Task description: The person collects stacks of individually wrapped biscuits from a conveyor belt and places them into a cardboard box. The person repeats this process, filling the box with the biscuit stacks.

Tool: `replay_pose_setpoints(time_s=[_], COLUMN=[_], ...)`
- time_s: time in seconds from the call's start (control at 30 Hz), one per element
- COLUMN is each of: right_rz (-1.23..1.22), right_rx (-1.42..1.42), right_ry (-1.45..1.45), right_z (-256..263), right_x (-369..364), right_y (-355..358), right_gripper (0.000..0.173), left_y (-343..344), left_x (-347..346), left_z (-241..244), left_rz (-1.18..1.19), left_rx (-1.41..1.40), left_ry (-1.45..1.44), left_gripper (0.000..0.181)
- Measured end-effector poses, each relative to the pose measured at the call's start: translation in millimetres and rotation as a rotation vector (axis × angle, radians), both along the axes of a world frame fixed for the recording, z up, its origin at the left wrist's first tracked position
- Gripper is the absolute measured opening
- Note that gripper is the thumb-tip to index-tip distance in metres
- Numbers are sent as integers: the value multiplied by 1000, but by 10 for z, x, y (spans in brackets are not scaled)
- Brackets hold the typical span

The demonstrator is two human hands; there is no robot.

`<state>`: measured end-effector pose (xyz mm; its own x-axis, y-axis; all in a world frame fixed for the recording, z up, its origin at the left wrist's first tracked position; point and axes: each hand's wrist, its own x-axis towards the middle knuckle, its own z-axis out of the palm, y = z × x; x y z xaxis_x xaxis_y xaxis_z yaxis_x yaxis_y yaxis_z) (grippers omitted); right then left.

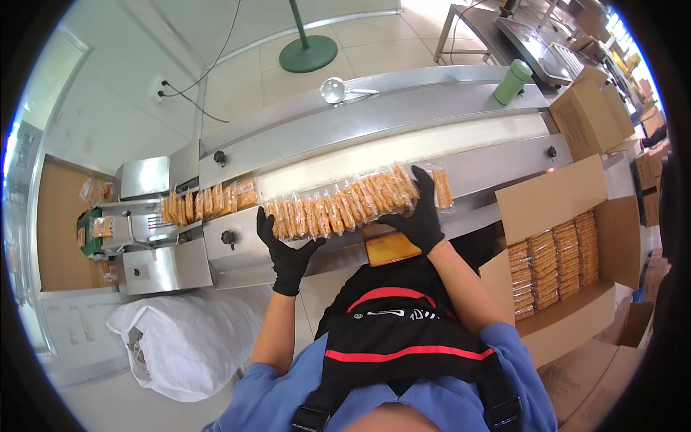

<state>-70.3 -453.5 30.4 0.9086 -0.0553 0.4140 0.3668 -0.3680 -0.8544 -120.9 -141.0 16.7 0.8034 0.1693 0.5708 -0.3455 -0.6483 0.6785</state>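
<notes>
My left hand (290,249), in a black glove, presses on the left end of a long row of clear-wrapped orange-brown snack packets (337,208). At the row's right end is my right hand (424,216), also black-gloved, so the row is held between both hands above the near side of the steel conveyor. A single wrapped packet (442,188) lies just beyond my right hand. More wrapped packets (211,202) stand and lean in a line on the conveyor's infeed, left of my left hand. An orange-yellow flat tray or pad (392,249) lies below the row, close to my right wrist.
An open cardboard box (550,203) with upright rows of packets stands at right. Behind it is another cardboard box (586,116). A green bottle (513,82) and a clear round object with a handle (333,90) sit on the steel ledge. A white sack (189,340) lies lower left.
</notes>
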Motion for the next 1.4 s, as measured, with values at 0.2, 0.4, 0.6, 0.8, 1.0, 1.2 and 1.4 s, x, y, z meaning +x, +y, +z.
replay_pose_setpoints(time_s=[0.2,0.4,0.6,0.8,1.0,1.2,1.4], right_rz=[-4,-442,-1005,-1370,-1362,-1346,-1355], right_rx=[-98,-90,-154,-155,-444,-442,-551], right_ry=[-50,-240,-192,41,326,441,620], right_z=[241,925,1008,536,589,587,403], right_x=[-44,-1104,-2615,-3525,-3434,-3361,-3266], right_y=[22,-950,-1795,-2183,-2435,-2564,-2430], right_gripper=[96,87,82,75,66,66,82], left_y=[-86,-1120,-2994,-4258,-4687,-4845,-5093], left_x=[123,336,130,-243,-171,-172,-344], left_z=[-132,886,1127,1021,952,1071,1233], left_rz=[-30,-366,-1052,-1329,-1307,-1248,-1170], left_rx=[-256,70,-168,64,435,573,924], left_ry=[80,-112,-116,54,122,189,325], left_gripper=[117,115,102,106,110,110,104])
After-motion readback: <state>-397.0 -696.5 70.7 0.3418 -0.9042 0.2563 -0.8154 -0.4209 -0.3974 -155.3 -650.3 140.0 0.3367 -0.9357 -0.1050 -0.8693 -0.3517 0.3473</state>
